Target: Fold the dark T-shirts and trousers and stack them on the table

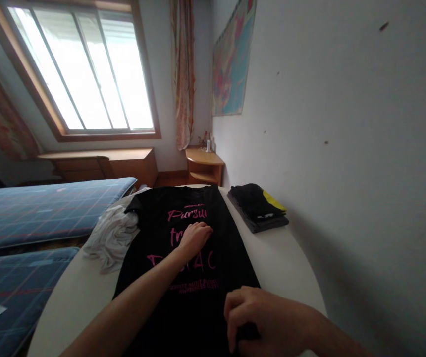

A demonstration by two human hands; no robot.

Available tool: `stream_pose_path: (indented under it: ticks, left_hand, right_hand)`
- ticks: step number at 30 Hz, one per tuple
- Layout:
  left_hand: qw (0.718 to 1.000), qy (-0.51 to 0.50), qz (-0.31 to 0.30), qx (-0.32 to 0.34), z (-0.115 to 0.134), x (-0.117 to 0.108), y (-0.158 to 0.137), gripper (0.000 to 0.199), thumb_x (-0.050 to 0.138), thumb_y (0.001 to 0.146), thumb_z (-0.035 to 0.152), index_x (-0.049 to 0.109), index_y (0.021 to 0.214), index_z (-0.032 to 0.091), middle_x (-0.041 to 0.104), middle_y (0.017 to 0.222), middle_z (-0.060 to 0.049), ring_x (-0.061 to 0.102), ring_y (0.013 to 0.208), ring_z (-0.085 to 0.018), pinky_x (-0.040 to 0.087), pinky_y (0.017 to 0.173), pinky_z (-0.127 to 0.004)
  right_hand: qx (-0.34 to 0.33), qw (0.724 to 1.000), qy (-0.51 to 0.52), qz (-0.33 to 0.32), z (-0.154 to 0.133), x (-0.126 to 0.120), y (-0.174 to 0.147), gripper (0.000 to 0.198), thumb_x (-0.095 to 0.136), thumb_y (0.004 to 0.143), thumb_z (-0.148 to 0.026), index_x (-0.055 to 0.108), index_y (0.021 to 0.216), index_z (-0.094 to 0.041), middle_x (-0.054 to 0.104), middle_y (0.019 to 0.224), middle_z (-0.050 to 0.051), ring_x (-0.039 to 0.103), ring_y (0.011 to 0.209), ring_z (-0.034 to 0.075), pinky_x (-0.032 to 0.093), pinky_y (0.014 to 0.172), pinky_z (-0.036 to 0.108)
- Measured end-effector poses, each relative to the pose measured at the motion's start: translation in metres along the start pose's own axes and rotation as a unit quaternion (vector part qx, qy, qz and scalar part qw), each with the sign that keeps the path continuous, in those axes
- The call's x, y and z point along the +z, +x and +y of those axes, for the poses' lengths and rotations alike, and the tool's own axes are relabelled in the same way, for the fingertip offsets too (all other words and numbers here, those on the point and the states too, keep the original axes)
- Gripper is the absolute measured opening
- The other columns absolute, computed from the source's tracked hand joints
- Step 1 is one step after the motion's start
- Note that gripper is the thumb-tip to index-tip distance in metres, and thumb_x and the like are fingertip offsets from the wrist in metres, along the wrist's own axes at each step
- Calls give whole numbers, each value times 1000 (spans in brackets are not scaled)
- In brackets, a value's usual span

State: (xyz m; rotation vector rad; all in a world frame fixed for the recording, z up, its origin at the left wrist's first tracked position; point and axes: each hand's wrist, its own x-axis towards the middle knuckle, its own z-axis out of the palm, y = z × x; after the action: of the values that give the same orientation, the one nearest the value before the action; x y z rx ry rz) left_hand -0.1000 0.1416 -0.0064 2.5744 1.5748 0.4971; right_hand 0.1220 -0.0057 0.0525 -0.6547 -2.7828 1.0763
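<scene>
A black T-shirt (188, 317) with pink lettering lies spread on a round white table, its right side turned inward over part of the print. My left hand (197, 237) is on the middle of its chest, at the edge of the turned-in strip, fingers bent together on the cloth. Near the shirt's lower right edge, my right hand (259, 315) is curled, with thumb and fingers closing on the black fabric. Its fingertips are partly lost against the dark cloth.
The white table (291, 267) has a stack of folded dark clothes (257, 206) at right, with a yellow patch on top. A crumpled pale garment (112, 235) lies at left. Blue plaid mattresses (49, 213) are beyond the left edge; a wall (365, 198) runs along the right.
</scene>
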Motion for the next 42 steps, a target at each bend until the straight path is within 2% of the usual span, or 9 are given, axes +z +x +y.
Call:
stream_pose_path:
  ticks: [4, 7, 9, 13, 21, 32, 35, 38, 42]
  left_hand:
    - [999, 0, 15, -30, 4, 1, -2, 24, 47, 98, 23, 70, 107, 26, 72, 106, -4, 65, 100, -21, 44, 90, -33]
    - [998, -1, 29, -58, 7, 5, 0, 27, 45, 100, 30, 69, 112, 25, 72, 110, -5, 63, 103, -23, 45, 92, -35]
    - [996, -3, 36, -78, 7, 8, 5, 32, 44, 100, 36, 66, 121, 26, 69, 119, -6, 60, 111, -26, 44, 95, -39]
    - [994, -7, 31, -100, 4, 13, 19, 41, 45, 99, 39, 60, 135, 26, 63, 133, -7, 52, 124, -30, 40, 102, -45]
    - [995, -19, 16, -93, -5, 23, 38, 45, 52, 92, 27, 58, 136, 18, 58, 140, -10, 50, 130, -26, 33, 112, -41]
    - [995, -15, 24, -93, -7, 24, 34, 49, 48, 95, 30, 52, 141, 13, 51, 147, -14, 45, 136, -28, 32, 115, -41]
    - [997, -6, 17, -69, -3, 21, 26, 56, 49, 96, 36, 43, 149, 17, 33, 159, -16, 33, 145, -30, 25, 119, -43]
    - [998, 4, -25, -52, 2, 19, 17, 55, 47, 98, 41, 43, 149, 21, 21, 164, -15, 22, 150, -34, 23, 119, -50]
    - [998, 10, -49, -30, 12, 19, -3, 58, 44, 99, 42, 40, 151, 18, 15, 165, -16, 16, 151, -36, 23, 118, -53]
  right_hand:
    - [-6, 999, -11, -42, 11, 13, 1, 39, 75, 73, -17, 74, 110, -29, 68, 113, 0, 67, 96, 17, 46, 93, 29]
    - [11, 998, 3, -68, 18, 23, 0, 42, 73, 71, -13, 74, 110, -27, 68, 114, 0, 67, 84, 13, 50, 77, 20]
    - [12, 999, 8, -49, 18, 25, 1, 39, 71, 74, -15, 74, 111, -27, 67, 114, -1, 66, 79, 11, 50, 72, 18]
    - [-24, 998, -48, 15, 17, 27, 7, 27, 65, 82, -21, 75, 105, -29, 67, 115, -1, 66, 94, 15, 48, 87, 24]
    - [-62, 992, -104, -25, 25, 29, 17, 31, 58, 74, -13, 72, 98, -25, 70, 90, -1, 64, 81, 16, 48, 79, 25]
    - [-64, 995, 39, -68, 23, 17, 19, 38, 62, 69, -11, 74, 105, -17, 71, 92, 1, 62, 72, 10, 48, 66, 16]
    - [-14, 999, 48, -8, 27, 3, 23, 41, 58, 72, -8, 73, 108, -18, 73, 94, 2, 65, 75, 11, 50, 68, 18]
    - [47, 989, -22, 138, 44, -12, 28, 36, 58, 81, -12, 71, 114, -21, 71, 112, 6, 65, 101, 18, 50, 93, 29]
    - [127, 965, -105, 205, 83, -23, 33, 48, 57, 93, -32, 55, 140, -24, 50, 149, 11, 41, 139, 27, 31, 117, 48]
